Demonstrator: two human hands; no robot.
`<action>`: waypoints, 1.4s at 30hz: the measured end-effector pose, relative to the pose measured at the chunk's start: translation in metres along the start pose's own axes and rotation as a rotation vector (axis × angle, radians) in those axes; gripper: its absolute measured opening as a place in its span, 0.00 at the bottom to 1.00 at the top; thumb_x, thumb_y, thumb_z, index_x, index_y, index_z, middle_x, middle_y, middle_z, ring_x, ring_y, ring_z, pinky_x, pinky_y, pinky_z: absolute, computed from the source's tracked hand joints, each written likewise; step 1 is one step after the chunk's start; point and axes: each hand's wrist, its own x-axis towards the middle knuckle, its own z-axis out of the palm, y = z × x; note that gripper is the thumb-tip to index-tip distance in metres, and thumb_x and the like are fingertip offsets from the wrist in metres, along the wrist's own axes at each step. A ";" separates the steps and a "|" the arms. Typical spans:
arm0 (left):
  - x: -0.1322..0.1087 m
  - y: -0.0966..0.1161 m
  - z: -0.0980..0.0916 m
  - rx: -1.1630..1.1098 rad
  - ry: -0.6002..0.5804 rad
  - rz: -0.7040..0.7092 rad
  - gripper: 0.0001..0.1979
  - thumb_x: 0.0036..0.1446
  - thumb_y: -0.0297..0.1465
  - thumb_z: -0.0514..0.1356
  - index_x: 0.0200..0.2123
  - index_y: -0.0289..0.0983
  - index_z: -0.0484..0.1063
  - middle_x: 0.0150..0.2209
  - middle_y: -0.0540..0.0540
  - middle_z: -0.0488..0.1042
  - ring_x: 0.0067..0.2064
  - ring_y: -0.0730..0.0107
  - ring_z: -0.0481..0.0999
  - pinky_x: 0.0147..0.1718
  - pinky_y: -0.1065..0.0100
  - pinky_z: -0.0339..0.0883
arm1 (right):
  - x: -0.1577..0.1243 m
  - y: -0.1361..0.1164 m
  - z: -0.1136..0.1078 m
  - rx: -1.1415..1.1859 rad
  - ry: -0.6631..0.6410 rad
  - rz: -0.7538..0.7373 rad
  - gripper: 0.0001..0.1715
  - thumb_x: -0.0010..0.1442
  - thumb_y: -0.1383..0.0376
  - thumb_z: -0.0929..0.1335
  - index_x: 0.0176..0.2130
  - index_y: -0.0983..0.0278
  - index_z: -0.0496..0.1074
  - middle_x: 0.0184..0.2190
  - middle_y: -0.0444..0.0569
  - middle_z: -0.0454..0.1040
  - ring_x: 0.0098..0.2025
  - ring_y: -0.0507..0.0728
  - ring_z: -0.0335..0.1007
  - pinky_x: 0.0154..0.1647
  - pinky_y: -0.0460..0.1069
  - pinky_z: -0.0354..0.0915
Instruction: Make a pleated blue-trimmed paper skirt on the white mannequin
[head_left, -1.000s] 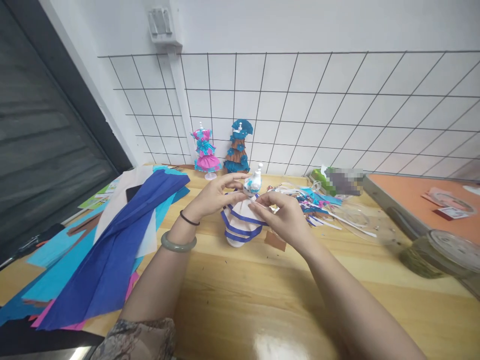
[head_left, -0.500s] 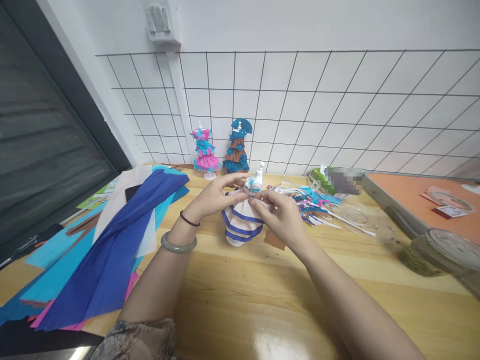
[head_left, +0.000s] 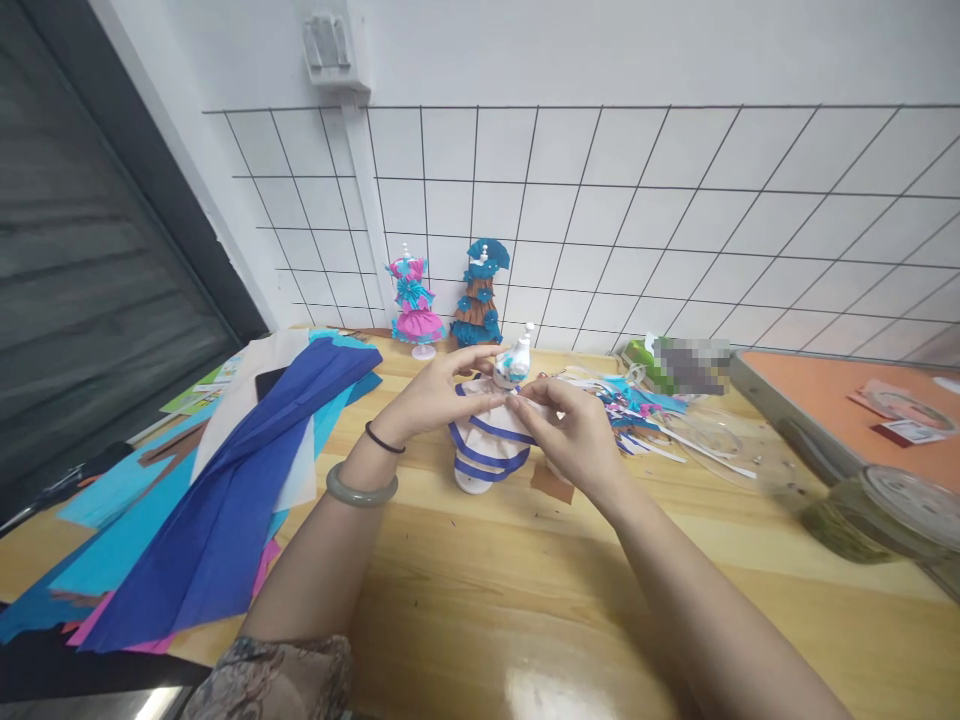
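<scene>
A small white dress form (head_left: 516,362) stands tilted in front of me, its bust marked with blue patches. Around its lower part sits a tiered white paper skirt (head_left: 491,440) with dark blue bands. My left hand (head_left: 450,390) curls round the form from the left, thumb pressed at the waist. From the right, my right hand (head_left: 566,425) pinches the top edge of the skirt near the waist between thumb and fingers. Part of the waist is hidden behind the fingertips. A brown paper piece (head_left: 553,484) lies on the table just below my right hand.
Two dressed miniature forms, one pink and blue (head_left: 417,305), one teal and brown (head_left: 478,300), stand by the wall. Coloured paper sheets (head_left: 225,470) cover the left side. Paper scraps (head_left: 637,410), a clear round container (head_left: 877,515) and an orange-topped case (head_left: 832,400) are at the right.
The view has shifted slightly, so everything sits a little further right. My fingers have moved slightly at the waist, and both hands stay on the dressed form.
</scene>
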 end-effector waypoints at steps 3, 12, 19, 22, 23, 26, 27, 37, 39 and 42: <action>0.000 0.001 0.001 -0.025 -0.002 -0.012 0.28 0.49 0.36 0.65 0.55 0.41 0.65 0.53 0.43 0.69 0.50 0.63 0.70 0.51 0.62 0.63 | 0.000 -0.002 -0.002 0.015 -0.005 -0.056 0.07 0.58 0.62 0.67 0.30 0.63 0.70 0.27 0.48 0.73 0.30 0.55 0.68 0.31 0.49 0.61; -0.001 -0.005 -0.003 -0.059 0.004 -0.029 0.29 0.49 0.33 0.65 0.55 0.41 0.64 0.52 0.42 0.69 0.50 0.63 0.70 0.49 0.62 0.65 | 0.003 0.002 -0.033 -0.094 -0.343 0.079 0.17 0.55 0.57 0.69 0.44 0.61 0.70 0.30 0.46 0.74 0.29 0.55 0.68 0.27 0.48 0.62; 0.000 -0.004 -0.001 -0.097 -0.009 0.012 0.26 0.50 0.33 0.64 0.53 0.39 0.65 0.49 0.42 0.71 0.51 0.64 0.71 0.53 0.60 0.62 | 0.003 -0.002 -0.065 -0.053 -0.742 0.117 0.09 0.57 0.58 0.67 0.31 0.61 0.73 0.22 0.43 0.73 0.20 0.51 0.64 0.16 0.45 0.56; 0.000 -0.001 0.001 -0.091 -0.014 0.015 0.26 0.49 0.32 0.65 0.53 0.39 0.66 0.50 0.42 0.71 0.50 0.64 0.70 0.54 0.60 0.62 | 0.006 -0.008 -0.073 0.107 -0.915 0.148 0.13 0.58 0.55 0.66 0.32 0.62 0.73 0.25 0.45 0.74 0.24 0.52 0.67 0.22 0.46 0.61; 0.000 0.000 0.001 -0.090 -0.024 0.021 0.26 0.50 0.31 0.64 0.53 0.39 0.66 0.50 0.43 0.71 0.51 0.64 0.70 0.54 0.60 0.61 | 0.007 -0.009 -0.074 0.162 -0.944 0.169 0.15 0.59 0.54 0.66 0.34 0.63 0.73 0.27 0.46 0.74 0.27 0.53 0.68 0.25 0.46 0.63; -0.001 0.005 0.002 -0.094 -0.057 0.042 0.25 0.50 0.30 0.64 0.52 0.39 0.66 0.51 0.43 0.70 0.51 0.65 0.70 0.53 0.61 0.61 | 0.012 -0.009 -0.071 0.306 -0.891 0.268 0.21 0.61 0.50 0.63 0.40 0.64 0.72 0.32 0.47 0.73 0.32 0.54 0.68 0.32 0.47 0.64; -0.002 0.007 0.002 -0.097 -0.063 0.045 0.25 0.50 0.30 0.64 0.52 0.39 0.66 0.51 0.43 0.70 0.51 0.65 0.70 0.53 0.62 0.62 | 0.012 -0.008 -0.068 0.346 -0.845 0.310 0.21 0.61 0.50 0.63 0.39 0.64 0.72 0.31 0.47 0.73 0.32 0.53 0.68 0.32 0.47 0.64; -0.003 0.006 0.003 -0.112 -0.087 0.033 0.26 0.49 0.30 0.64 0.53 0.39 0.65 0.49 0.42 0.70 0.52 0.64 0.70 0.53 0.61 0.62 | 0.007 0.015 -0.046 0.683 -0.925 0.564 0.24 0.59 0.50 0.66 0.44 0.66 0.71 0.31 0.52 0.78 0.29 0.55 0.73 0.26 0.46 0.64; -0.003 0.008 0.002 -0.097 -0.090 0.043 0.25 0.50 0.29 0.63 0.52 0.38 0.65 0.49 0.43 0.70 0.51 0.64 0.70 0.52 0.62 0.63 | 0.006 0.013 -0.047 0.705 -0.933 0.576 0.25 0.58 0.50 0.66 0.46 0.66 0.71 0.32 0.54 0.78 0.29 0.55 0.74 0.26 0.47 0.65; -0.004 0.011 -0.002 -0.087 -0.101 0.070 0.25 0.51 0.26 0.61 0.53 0.38 0.63 0.49 0.42 0.70 0.52 0.64 0.70 0.52 0.63 0.64 | 0.007 0.010 -0.048 0.753 -0.944 0.570 0.26 0.58 0.50 0.66 0.46 0.67 0.72 0.32 0.55 0.79 0.29 0.56 0.74 0.26 0.47 0.66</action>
